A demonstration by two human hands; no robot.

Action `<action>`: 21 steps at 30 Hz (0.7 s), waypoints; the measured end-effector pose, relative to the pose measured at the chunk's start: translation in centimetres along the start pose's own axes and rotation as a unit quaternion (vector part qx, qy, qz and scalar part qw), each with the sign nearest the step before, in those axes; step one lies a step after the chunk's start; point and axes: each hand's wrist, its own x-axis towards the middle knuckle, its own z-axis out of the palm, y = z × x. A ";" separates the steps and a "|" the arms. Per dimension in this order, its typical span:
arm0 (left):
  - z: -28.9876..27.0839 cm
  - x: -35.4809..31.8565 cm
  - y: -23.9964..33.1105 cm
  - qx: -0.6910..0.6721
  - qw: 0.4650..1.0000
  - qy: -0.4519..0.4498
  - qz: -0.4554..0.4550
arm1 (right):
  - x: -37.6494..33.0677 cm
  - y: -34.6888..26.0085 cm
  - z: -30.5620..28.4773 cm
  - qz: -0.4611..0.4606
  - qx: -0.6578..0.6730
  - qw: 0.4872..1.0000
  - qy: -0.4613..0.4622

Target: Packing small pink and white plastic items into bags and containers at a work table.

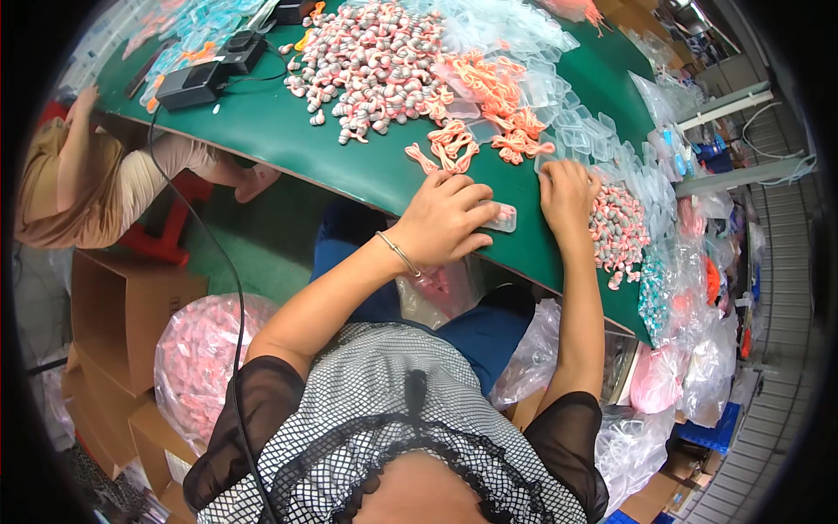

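The left hand (447, 218), fingers curled, touches a small, clear, rectangular plastic box (504, 220) with pink contents near the edge of a smooth green table (367, 170) — grip unclear. The half-bent right hand (572, 194) is beside heaped translucent plastic cases (583, 131); its hold is hidden. Beyond: looped orange cords (493, 86), knobbly pink-and-grey pieces (375, 54). Leftward — a brown cardboard carton (161, 310).

single fisheye view from wearer's head, facing down over torso (375, 384) and green table (349, 166), near
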 end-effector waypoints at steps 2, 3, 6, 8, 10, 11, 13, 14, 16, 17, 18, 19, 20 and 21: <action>-0.8 -0.3 -0.6 -0.029 0.998 0.060 -0.013 | -0.9 -0.8 -0.9 -0.003 0.005 1.000 -0.007; -1.1 -0.3 -1.2 -0.015 0.994 0.104 -0.035 | -1.4 -1.5 -1.6 -0.014 0.026 0.999 -0.014; -3.2 -0.6 -3.5 0.044 0.982 0.124 -0.135 | -2.3 -3.6 -3.7 -0.027 0.056 0.997 -0.043; -4.1 -1.2 -4.7 0.084 0.972 0.135 -0.173 | -2.9 -4.5 -4.5 -0.023 0.094 0.992 -0.085; -4.6 -1.8 -5.4 0.110 0.967 0.134 -0.187 | -3.6 -5.0 -4.9 -0.023 0.111 0.990 -0.088; -5.0 -2.0 -5.5 0.160 0.955 0.140 -0.208 | -3.7 -5.2 -4.9 -0.020 0.120 0.989 -0.086; -5.5 -2.6 -5.7 0.230 0.930 0.142 -0.249 | -4.1 -5.2 -5.1 -0.017 0.139 0.986 -0.088; -5.7 -2.9 -5.8 0.234 0.930 0.141 -0.248 | -4.2 -5.2 -5.2 -0.017 0.142 0.986 -0.087; -6.2 -3.3 -6.0 0.250 0.910 0.131 -0.305 | -4.2 -5.4 -5.4 -0.005 0.157 0.985 -0.069; -6.2 -3.7 -6.5 0.240 0.909 0.144 -0.309 | -4.3 -5.2 -5.4 0.002 0.157 0.985 -0.066; -6.2 -3.7 -6.7 0.240 0.909 0.144 -0.309 | -4.5 -5.0 -5.5 0.003 0.158 0.985 -0.065; -6.2 -3.7 -6.8 0.228 0.908 0.145 -0.320 | -4.6 -4.8 -5.7 0.010 0.156 0.986 -0.051; -6.2 -3.7 -7.0 0.216 0.907 0.146 -0.332 | -4.7 -4.6 -5.8 0.018 0.154 0.987 -0.037; -6.1 -3.7 -7.4 0.202 0.909 0.163 -0.326 | -5.0 -4.2 -6.0 0.026 0.143 0.989 -0.028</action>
